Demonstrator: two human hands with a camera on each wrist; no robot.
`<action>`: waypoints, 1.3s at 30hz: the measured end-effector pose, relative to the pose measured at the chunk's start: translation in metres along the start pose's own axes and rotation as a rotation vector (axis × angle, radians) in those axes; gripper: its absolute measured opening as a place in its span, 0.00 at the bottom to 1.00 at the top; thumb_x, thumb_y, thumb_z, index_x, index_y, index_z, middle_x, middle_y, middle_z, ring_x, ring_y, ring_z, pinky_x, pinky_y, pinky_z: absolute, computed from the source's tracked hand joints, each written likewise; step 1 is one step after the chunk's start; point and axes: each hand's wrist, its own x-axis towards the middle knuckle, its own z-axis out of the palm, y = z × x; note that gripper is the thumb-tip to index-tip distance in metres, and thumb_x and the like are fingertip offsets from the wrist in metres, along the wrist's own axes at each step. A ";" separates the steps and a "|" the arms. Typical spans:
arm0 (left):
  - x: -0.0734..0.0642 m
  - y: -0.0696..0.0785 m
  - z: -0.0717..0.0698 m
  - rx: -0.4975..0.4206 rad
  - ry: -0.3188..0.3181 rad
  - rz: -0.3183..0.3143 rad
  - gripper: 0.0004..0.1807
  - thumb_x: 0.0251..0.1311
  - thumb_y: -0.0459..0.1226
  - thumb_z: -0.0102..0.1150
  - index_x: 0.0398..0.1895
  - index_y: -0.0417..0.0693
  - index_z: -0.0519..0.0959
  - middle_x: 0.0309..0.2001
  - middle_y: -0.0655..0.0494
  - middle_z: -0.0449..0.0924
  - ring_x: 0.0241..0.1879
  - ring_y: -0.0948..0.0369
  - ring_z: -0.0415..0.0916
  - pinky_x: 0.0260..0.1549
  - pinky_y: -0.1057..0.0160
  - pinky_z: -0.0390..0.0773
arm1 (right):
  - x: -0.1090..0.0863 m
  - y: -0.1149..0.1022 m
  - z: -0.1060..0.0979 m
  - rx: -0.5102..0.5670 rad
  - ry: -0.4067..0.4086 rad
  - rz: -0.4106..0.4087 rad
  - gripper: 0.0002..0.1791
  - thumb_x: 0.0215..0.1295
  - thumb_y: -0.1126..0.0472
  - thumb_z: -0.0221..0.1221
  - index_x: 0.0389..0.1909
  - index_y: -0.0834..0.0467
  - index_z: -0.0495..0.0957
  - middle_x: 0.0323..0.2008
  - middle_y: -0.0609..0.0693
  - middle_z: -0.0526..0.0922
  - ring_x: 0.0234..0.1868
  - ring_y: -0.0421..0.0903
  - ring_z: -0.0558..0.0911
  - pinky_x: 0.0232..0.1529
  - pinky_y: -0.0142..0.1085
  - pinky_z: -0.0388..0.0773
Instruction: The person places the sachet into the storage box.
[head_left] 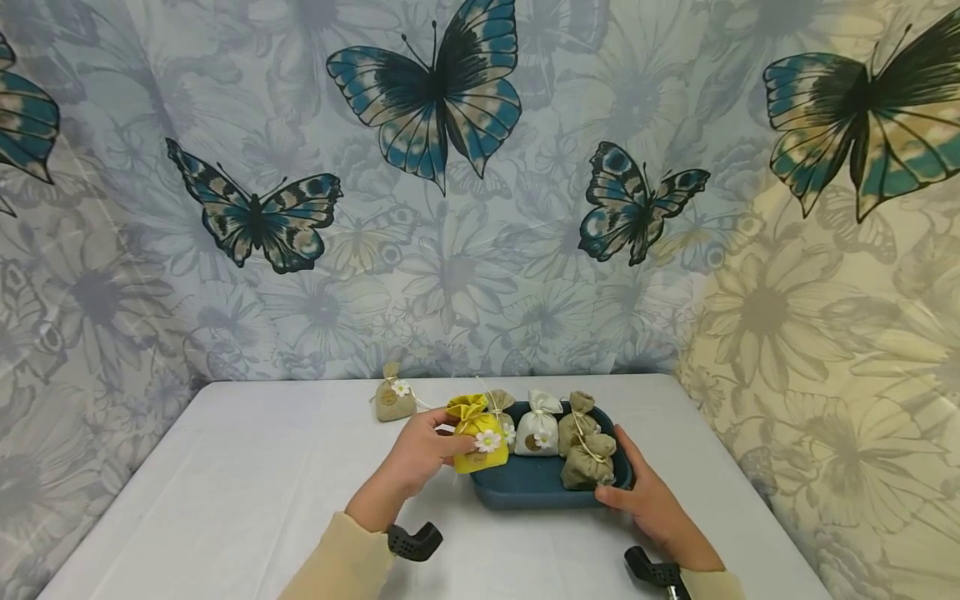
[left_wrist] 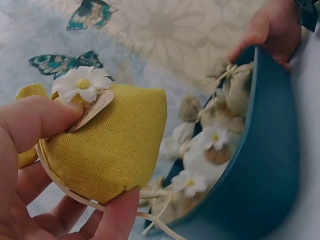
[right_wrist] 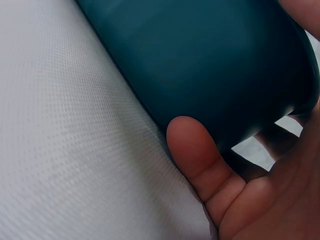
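Note:
My left hand (head_left: 414, 457) holds a small yellow drawstring pouch (head_left: 468, 457) above the left end of a dark blue tray (head_left: 525, 487). The left wrist view shows the thumb pressing by a white daisy (left_wrist: 82, 84) and a small tag on the pouch, with fingers beneath it. Around the tray's right end, my right hand (head_left: 660, 504) has its thumb at the front corner and fingers along the far side. Inside the tray sit a white pouch (head_left: 529, 427) and several beige pouches (head_left: 587, 468); the yellow pouch partly covers the leftmost one.
Another beige pouch (head_left: 394, 403) with a daisy stands on the white-covered table (head_left: 225, 483), behind my left hand. A butterfly-patterned cloth (head_left: 450, 317) hangs along the table's back and sides.

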 end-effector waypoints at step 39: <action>0.051 -0.024 0.098 0.206 -0.028 -0.046 0.18 0.54 0.30 0.72 0.49 0.40 0.80 0.41 0.53 0.76 0.36 0.57 0.74 0.32 0.58 0.76 | 0.003 0.004 0.000 -0.004 0.019 -0.032 0.60 0.59 0.55 0.71 0.81 0.43 0.38 0.78 0.61 0.43 0.69 0.64 0.61 0.63 0.57 0.63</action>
